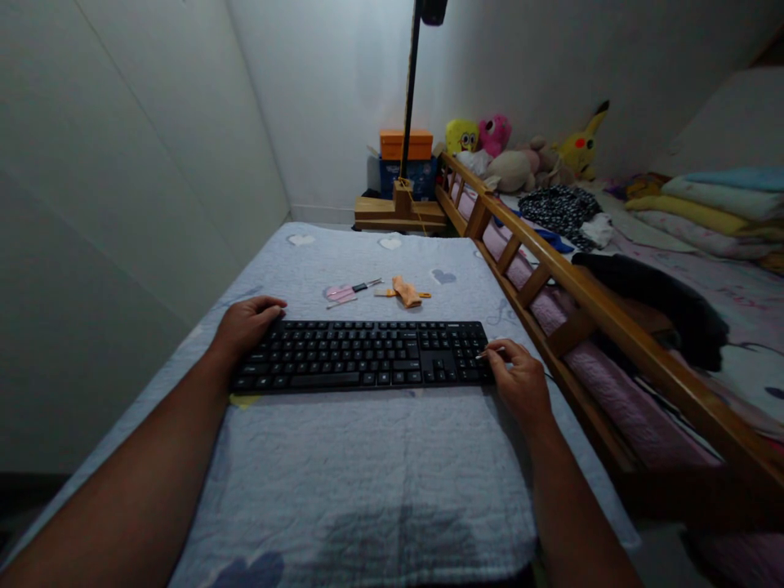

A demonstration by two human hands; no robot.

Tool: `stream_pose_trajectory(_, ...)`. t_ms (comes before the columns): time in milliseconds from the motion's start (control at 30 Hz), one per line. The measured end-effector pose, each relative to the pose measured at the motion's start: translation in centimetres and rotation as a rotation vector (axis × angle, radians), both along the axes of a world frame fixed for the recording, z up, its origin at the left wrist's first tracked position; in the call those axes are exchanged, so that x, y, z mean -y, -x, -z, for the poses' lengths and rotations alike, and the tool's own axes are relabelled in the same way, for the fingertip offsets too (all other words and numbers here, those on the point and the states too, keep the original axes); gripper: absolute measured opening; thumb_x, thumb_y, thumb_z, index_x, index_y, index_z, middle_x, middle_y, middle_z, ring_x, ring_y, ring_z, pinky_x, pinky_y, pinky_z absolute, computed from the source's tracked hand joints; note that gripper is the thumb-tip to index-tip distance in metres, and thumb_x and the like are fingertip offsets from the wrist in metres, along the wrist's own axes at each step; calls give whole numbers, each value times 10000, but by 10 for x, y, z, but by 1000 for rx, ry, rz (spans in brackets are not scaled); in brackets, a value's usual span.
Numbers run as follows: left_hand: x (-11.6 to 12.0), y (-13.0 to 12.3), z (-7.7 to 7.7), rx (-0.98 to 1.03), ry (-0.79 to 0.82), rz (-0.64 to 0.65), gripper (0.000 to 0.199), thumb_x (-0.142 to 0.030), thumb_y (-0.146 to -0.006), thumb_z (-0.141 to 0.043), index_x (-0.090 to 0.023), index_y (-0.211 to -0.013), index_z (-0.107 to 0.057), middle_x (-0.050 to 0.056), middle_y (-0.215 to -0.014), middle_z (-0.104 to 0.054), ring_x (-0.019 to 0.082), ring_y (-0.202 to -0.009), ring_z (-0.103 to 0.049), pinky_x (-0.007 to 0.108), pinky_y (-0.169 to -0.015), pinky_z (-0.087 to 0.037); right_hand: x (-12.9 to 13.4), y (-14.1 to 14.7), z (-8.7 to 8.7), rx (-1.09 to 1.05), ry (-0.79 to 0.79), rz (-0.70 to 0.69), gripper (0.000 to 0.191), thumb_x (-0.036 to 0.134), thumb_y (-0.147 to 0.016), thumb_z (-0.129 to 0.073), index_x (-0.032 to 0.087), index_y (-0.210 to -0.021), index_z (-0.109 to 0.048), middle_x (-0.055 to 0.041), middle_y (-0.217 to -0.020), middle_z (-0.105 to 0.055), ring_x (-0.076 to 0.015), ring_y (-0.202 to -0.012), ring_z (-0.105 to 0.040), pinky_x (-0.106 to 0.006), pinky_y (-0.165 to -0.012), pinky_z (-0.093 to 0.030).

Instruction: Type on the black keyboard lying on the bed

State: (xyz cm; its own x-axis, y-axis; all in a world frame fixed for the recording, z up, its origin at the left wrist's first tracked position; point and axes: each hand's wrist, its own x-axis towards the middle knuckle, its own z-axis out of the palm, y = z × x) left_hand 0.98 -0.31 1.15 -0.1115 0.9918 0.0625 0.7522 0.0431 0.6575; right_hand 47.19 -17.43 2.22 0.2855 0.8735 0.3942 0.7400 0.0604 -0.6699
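A black keyboard lies across the light blue quilted cloth in front of me. My left hand grips its upper left corner, thumb and fingers closed at the edge. Over the number keys at the right end, my right hand pinches a thin cotton swab, its white tip at the keys. Behind the keyboard lie a pink and black tool with a metal tip and another thin swab-like stick. Beside them, an orange cloth rests over a brush with a yellow handle.
A wooden bed rail runs along the right side. Beyond it are plush toys, clothes and folded bedding. A black pole on a wooden base stands at the back, by an orange box. A pale wall borders the left.
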Motion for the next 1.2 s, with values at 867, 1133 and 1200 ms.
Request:
stream_pose_trajectory(867,2,0,-1,10,11,-12,507,-496,-720,-595,-177,-1062,-791,63,-1043,-795,279,-943,-691,386,-956,-520,4,-6,-5,-4,56,47,186,375,-845,-542,243,-749,-630,-21,-707,-690,-229,-723,-645,-328,-687,-453)
stream_pose_trajectory(1133,1,-1,-2,15,2,-3,502,-480,-714,-589,-167,-1050,-792,71,-1052,-792,294,-979,-687,406,-994,-509,3,-7,-5,8,44,46,203,389,-865,-547,236,-779,-649,-30,-754,-706,-229,-745,-649,-337,-724,-456)
stream_pose_trajectory(1200,1,0,-1,26,8,2,521,-483,-715,-589,-156,-1067,-790,81,-1063,-789,295,-987,-685,407,-995,-506,3,-7,-5,6,37,48,212,399,-870,-549,235,-788,-656,-33,-765,-705,-236,-765,-654,-345,-745,-460)
